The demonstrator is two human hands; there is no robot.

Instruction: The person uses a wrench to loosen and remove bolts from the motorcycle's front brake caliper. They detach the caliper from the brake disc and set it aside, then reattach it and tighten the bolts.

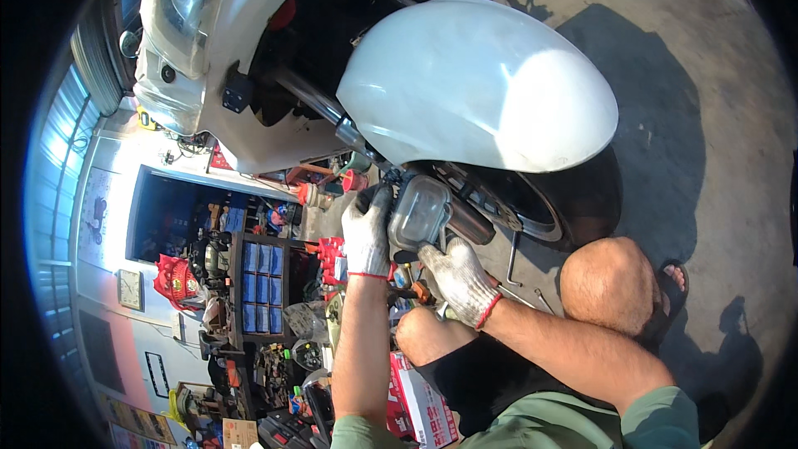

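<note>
Can see the left hand (367, 220), gloved and half curled at the left edge of a boxy, clear-fronted part (420, 212), with fingertips lost in dark shadow and no grip to be made out for certain. Cannot tell any firm hold by the right hand (455, 276) either, gloved and loosely bent at the part's lower edge. Can place the part below the white fender (474, 87), beside the tyre (594, 199), largely hidden by that fender

There are two gloved hands (366, 233) (459, 280), two knees (611, 285) (426, 335), one fender (465, 83), one wheel (594, 204) and one wall clock (130, 289).
</note>
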